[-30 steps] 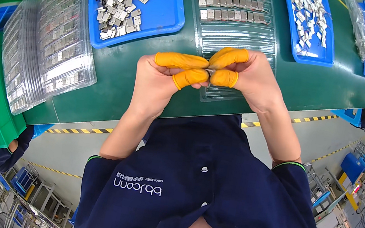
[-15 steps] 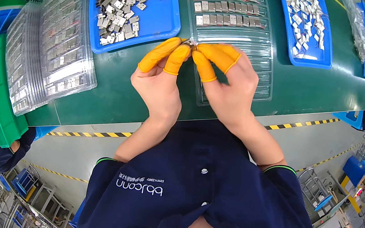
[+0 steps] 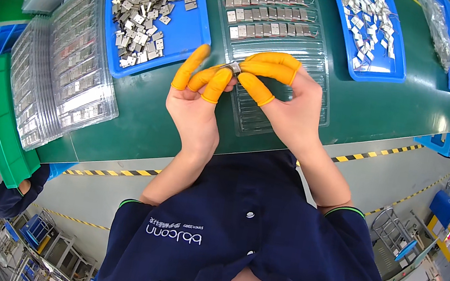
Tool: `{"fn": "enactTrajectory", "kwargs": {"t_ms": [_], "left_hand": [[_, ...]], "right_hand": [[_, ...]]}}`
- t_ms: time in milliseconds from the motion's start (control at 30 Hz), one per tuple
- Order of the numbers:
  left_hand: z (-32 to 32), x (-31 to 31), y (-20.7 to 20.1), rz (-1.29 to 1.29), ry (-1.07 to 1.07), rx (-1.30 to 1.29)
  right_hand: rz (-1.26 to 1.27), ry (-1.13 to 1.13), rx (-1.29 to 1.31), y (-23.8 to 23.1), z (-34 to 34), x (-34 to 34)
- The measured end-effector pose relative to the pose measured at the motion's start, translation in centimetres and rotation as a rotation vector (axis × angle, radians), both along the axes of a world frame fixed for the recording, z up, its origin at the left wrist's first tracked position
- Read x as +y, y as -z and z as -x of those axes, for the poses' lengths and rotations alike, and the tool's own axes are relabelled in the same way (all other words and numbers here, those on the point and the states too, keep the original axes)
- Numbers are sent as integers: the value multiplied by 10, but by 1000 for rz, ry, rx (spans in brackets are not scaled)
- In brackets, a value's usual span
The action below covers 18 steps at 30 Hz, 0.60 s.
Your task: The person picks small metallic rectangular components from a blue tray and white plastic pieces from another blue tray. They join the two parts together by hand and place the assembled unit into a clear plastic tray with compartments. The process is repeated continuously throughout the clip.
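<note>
A small silver metal part [image 3: 234,68] is pinched between both hands above the green table; its exact kind is too small to make out. My left hand [image 3: 198,104] grips it with thumb and fingers, while one finger stands up apart from it. From the other side, the fingertips of my right hand [image 3: 290,101] close on the same part. Yellow finger covers sit on the fingers of both hands. Beneath them lies a clear plastic tray [image 3: 249,119] with slots; its far rows hold small metal pieces [image 3: 266,29] with thin wires.
A blue tray [image 3: 191,28] of loose metal pieces lies to the left, and another blue tray [image 3: 386,69] of small white-and-silver pieces to the right. Stacked clear trays [image 3: 78,79] stand far left beside a green bin [image 3: 8,133]. Other people work at both sides.
One finger of my left hand has lifted away from the part, and the part sits slightly lower in view. The table and trays have shifted a little with the head.
</note>
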<state>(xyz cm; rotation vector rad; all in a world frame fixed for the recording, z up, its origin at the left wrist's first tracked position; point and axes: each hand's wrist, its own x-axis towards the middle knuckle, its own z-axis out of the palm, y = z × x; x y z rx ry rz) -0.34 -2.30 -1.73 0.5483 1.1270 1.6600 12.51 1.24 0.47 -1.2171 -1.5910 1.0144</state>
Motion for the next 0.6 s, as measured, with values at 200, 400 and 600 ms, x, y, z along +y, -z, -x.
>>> {"fn": "enactTrajectory", "kwargs": {"t_ms": [200,400,600], "left_hand": [[4,4,-8,33,86,55],[25,-1,2,-292,96,1118],[28,-18,3,-521,586,1328]], "right_hand": [[42,-95,-52,-4,-5,12],[-585,-58,-571,29,-15,49],[-691,-212,-716,21,-10,49]]}}
